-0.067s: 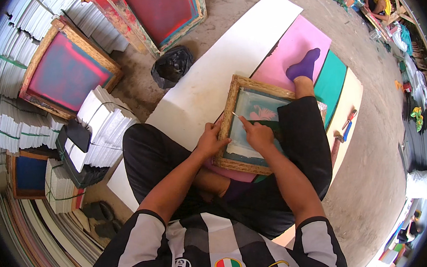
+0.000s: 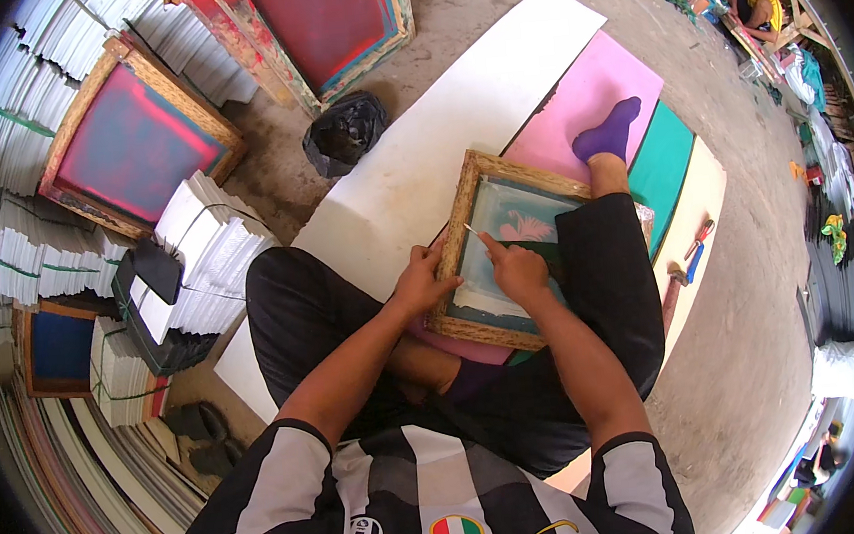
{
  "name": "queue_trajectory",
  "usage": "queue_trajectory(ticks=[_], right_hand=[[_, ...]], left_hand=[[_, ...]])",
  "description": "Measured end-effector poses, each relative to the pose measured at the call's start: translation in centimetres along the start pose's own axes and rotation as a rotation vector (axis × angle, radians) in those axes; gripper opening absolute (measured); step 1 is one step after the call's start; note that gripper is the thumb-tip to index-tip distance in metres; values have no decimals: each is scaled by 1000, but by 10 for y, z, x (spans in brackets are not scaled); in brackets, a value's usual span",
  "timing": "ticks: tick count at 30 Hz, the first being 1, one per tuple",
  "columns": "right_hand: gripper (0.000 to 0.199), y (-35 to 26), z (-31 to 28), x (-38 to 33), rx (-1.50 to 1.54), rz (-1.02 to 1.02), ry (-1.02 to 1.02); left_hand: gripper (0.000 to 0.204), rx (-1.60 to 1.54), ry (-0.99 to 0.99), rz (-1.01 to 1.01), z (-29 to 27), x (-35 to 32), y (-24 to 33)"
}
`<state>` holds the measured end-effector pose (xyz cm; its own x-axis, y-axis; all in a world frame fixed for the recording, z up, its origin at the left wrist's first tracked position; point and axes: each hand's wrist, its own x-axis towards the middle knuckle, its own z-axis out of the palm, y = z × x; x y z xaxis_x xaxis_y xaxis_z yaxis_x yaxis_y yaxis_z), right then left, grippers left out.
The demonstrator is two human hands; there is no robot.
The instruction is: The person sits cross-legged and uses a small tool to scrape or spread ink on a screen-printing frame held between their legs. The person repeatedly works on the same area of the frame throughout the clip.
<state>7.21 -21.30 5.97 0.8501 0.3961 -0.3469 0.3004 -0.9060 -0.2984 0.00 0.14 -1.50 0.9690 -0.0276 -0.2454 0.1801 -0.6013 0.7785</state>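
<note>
A wooden screen-printing frame (image 2: 463, 202) rests tilted by my crossed legs, its blue-grey mesh (image 2: 495, 297) carrying a pink leaf-like shape (image 2: 524, 225). My left hand (image 2: 424, 281) grips the frame's left side, with the thumb over the wood. Over the mesh, my right hand (image 2: 519, 272) is closed around a slim tool with a pale tip (image 2: 470, 228). That tip lies close to the frame's inner left edge; whether it touches the mesh I cannot tell. Most of the tool is hidden by my fingers. My leg covers the frame's right part.
Coloured sheets, including a pink one (image 2: 598, 78), lie beneath me. A hammer (image 2: 671, 288) and pliers (image 2: 698, 246) lie at right. Paper stacks (image 2: 210, 249), more printing frames (image 2: 131, 140) and a black plastic bag (image 2: 346, 133) stand at left. Another person (image 2: 760, 5) sits far right.
</note>
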Motion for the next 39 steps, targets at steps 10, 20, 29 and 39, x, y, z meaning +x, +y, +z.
queue_trajectory(ticks=[10, 20, 29, 39], right_hand=[[40, 55, 53, 31, 734, -233, 82], [38, 17, -4, 10, 158, -73, 18], [41, 57, 41, 46, 791, -90, -135], [41, 24, 31, 13, 515, -58, 127]], left_hand=[[90, -2, -41, -50, 2, 5, 4], [98, -5, -39, -35, -6, 0, 8], [103, 9, -58, -45, -1, 3, -1], [102, -12, -59, -43, -5, 0, 5]])
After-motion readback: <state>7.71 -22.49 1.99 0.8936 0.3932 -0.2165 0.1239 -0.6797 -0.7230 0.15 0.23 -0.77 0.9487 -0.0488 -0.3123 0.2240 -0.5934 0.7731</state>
